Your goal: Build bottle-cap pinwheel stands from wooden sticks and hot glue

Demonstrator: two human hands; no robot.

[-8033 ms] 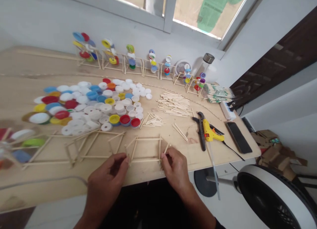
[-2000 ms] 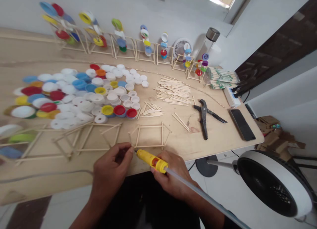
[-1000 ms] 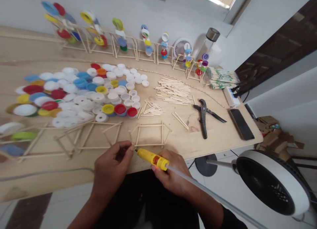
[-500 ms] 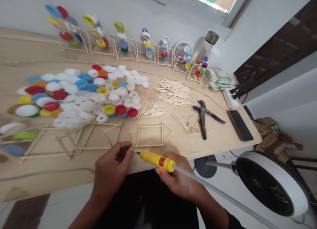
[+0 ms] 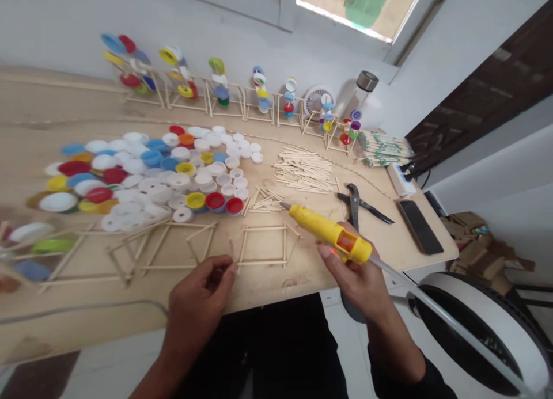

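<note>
My right hand (image 5: 360, 278) is wrapped round a yellow glue gun (image 5: 330, 233) with a long glue stick out of its back. The nozzle points left, in front of a small pile of short sticks (image 5: 265, 201). My left hand (image 5: 201, 298) is closed in a pinch on a thin stick (image 5: 232, 249), at the left end of a stick frame (image 5: 262, 263) lying on the table. Other stick frames (image 5: 179, 266) lie to the left. Behind them spreads a heap of coloured and white bottle caps (image 5: 151, 183).
A longer stick pile (image 5: 305, 168), pliers-like cutters (image 5: 354, 203) and a phone (image 5: 420, 226) lie at the right. Frames with stacked caps (image 5: 222, 94) stand along the wall, near a bottle (image 5: 360, 94). A large fan (image 5: 458, 289) is beyond the table's front right edge.
My right hand has moved the glue gun up and to the right, away from the frame. My left hand has stayed pinched at the same stick. The head view has shifted slightly.
</note>
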